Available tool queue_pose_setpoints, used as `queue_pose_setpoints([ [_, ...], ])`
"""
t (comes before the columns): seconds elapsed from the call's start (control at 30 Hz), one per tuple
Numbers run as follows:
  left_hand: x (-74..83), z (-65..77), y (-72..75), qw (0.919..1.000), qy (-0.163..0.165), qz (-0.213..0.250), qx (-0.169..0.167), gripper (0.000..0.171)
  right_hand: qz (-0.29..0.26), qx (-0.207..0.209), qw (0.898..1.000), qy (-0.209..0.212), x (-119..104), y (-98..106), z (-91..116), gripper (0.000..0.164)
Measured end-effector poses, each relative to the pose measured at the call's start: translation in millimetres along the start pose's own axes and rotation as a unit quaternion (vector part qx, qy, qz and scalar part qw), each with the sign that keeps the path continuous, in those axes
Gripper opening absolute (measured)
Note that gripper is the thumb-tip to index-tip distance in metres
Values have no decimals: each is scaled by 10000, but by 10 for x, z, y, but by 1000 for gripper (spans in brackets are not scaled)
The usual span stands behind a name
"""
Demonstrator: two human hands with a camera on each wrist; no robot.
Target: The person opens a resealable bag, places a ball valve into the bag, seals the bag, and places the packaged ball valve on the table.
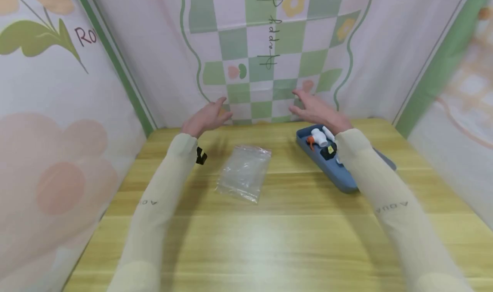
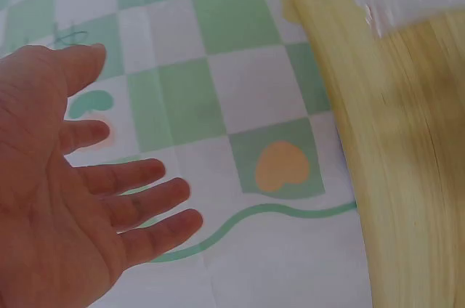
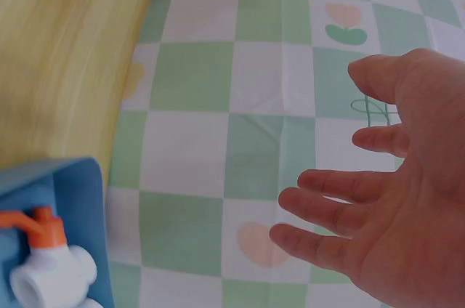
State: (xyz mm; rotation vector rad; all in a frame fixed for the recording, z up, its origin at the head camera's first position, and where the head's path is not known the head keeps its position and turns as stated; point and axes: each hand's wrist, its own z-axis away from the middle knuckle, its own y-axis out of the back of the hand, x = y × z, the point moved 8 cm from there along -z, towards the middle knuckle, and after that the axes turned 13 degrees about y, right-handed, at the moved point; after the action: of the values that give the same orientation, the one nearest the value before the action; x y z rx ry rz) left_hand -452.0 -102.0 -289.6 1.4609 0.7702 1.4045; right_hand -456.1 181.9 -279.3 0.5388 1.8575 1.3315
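Both hands hover over the far end of the wooden table, holding nothing. My left hand (image 1: 206, 119) has its fingers spread; in the left wrist view the bare palm and separated fingers of that hand (image 2: 80, 184) show plainly. Up and to the right, my right hand (image 1: 317, 110) is likewise spread, its palm (image 3: 407, 199) bare in the right wrist view. A clear zip bag (image 1: 245, 172) lies flat on the table between the forearms. Beneath the right wrist sits a blue tray (image 1: 335, 174) holding a white plastic valve (image 1: 319, 137) with an orange handle (image 1: 310, 142); the right sleeve hides part of it.
The wooden table (image 1: 254, 240) ends at a hanging cloth (image 1: 262, 39) with green and white checks. More printed cloth hangs at the left (image 1: 57, 155) and right sides. Small black devices are strapped at the left wrist (image 1: 201, 155) and right wrist (image 1: 329, 151).
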Motion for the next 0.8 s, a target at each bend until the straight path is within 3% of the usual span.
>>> queue_pose_setpoints([
  [0.17, -5, 136, -52, 9995, -64, 205, 244, 75, -411, 183, 9988, -194, -35, -99, 95, 75],
  [0.43, -66, 341, -212, 9986, -194, 346, 342, 67, -861, 436, 9949, -305, -68, -287, 274, 68],
  [0.6, -118, 417, -364, 9988, -26, 423, 248, 70, -942, 560, 9937, -244, -106, -380, 286, 64],
  [0.8, -220, 466, -519, 9969, 320, 699, 161, 74, -1436, 729, 9868, -183, -192, -496, 291, 58],
])
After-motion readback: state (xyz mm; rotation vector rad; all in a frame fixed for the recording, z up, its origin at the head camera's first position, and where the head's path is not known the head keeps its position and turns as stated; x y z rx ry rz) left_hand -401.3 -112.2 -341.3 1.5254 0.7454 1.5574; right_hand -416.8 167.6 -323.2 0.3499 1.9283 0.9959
